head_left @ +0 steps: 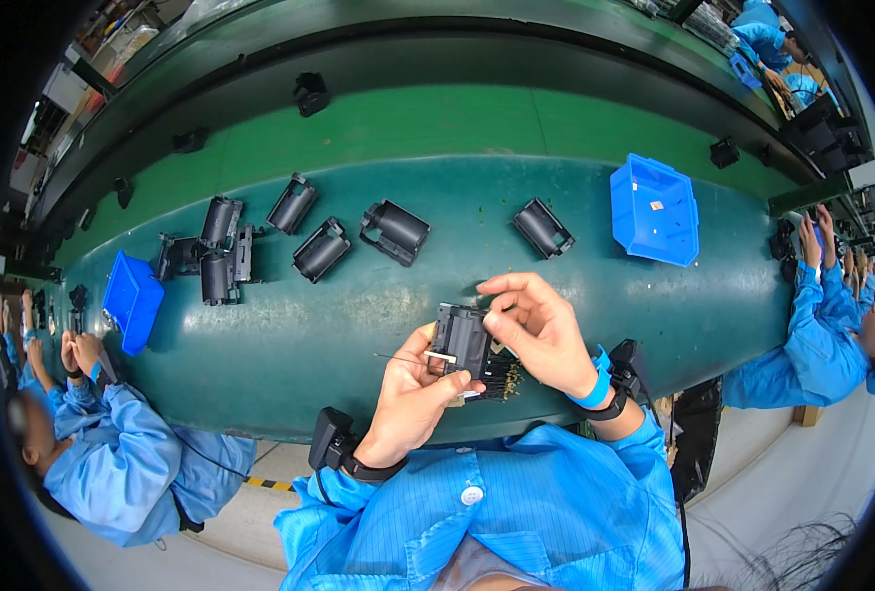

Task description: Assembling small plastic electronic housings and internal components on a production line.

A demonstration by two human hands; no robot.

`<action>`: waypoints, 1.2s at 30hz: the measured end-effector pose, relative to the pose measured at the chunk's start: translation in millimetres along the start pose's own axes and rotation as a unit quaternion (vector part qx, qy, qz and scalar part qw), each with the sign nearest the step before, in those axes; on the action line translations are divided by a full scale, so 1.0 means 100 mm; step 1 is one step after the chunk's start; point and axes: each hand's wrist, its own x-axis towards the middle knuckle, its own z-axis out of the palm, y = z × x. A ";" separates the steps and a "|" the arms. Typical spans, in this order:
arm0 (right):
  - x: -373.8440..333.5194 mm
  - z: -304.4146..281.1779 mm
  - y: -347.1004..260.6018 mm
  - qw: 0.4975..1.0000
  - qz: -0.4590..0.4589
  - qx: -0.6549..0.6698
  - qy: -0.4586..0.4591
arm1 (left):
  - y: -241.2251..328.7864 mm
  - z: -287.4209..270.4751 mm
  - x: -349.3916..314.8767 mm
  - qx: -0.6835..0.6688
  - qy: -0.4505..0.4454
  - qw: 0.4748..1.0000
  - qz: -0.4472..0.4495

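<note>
While both hands meet over the green surface (pixel 309 340), black housing (pixel 464 340): raised between them, just in front of the wearer's chest.
Left hand (pixel 408 399): fingers grasping the housing from its left and lower side, thumb across the near edge.
Right hand (pixel 546 340): thumb and forefinger curled at the housing's upper right; whether they pinch anything or merely touch, I cannot tell.
Gold-tipped wires (pixel 504 378): bunched by the housing's lower right; whether they are joined to it is unclear.
Work on the housing: probably a fine fitting or adjusting step, the left hand steadying while the right handles a small detail.
Next move at the housing: likely calls for a firm left hold, precise right fingertips, and wires kept out of the way.
Other housings (pixel 395 231): several similar black ones lie farther back, well apart from the hands.
Blue bins: one at the right (pixel 654 212), containing small pale bits, another at the left (pixel 134 300).
</note>
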 end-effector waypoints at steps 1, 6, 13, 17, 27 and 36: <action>-0.02 0.03 -0.04 0.994 -0.042 -0.095 -0.031 | 0.01 0.00 -0.01 0.003 -0.001 1.000 0.002; -0.04 0.07 -0.11 0.952 -0.109 -0.284 -0.042 | -0.03 -0.03 -0.01 0.011 -0.004 1.000 -0.007; -0.08 0.08 -0.12 0.964 -0.084 -0.250 -0.036 | 0.01 -0.04 -0.04 0.005 -0.025 0.999 -0.032; -0.12 0.12 -0.14 0.953 -0.128 -0.272 -0.042 | 0.07 -0.03 -0.04 -0.006 -0.025 0.999 -0.036; -0.06 -0.06 -0.22 0.964 0.163 0.017 -0.209 | 0.41 -0.22 0.00 -0.101 -0.125 0.980 -0.118; -0.20 0.25 -0.06 0.985 0.121 0.124 -0.018 | 0.15 0.00 0.05 0.026 0.071 0.986 0.152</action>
